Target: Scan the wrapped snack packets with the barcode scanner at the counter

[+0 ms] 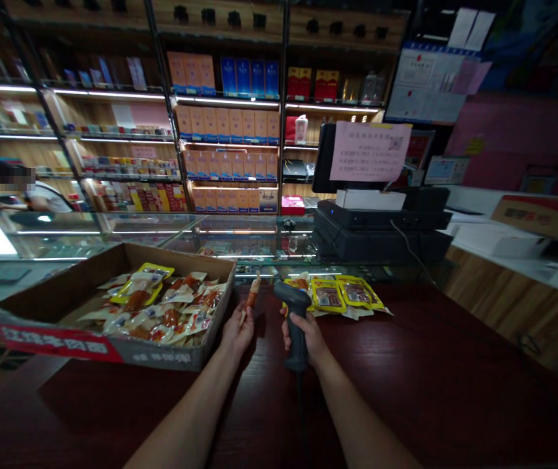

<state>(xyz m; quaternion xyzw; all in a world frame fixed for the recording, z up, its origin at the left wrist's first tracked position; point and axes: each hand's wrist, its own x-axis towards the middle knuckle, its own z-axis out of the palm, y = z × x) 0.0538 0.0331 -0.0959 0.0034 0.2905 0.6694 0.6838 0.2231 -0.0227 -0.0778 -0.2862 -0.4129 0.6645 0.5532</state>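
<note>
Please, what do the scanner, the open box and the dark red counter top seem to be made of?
Scanner: probably hard plastic with a matte finish; its dark moulded body shows only dull highlights.
Box: most likely cardboard, with dull brown inside walls and a printed outside.
Counter top: smooth and semi-glossy, with soft reflections; perhaps varnished wood or laminate, I cannot tell which.

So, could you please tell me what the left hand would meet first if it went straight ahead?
Probably the glass counter, beyond the left hand and the slim packet it holds, though depth is unclear.
</note>
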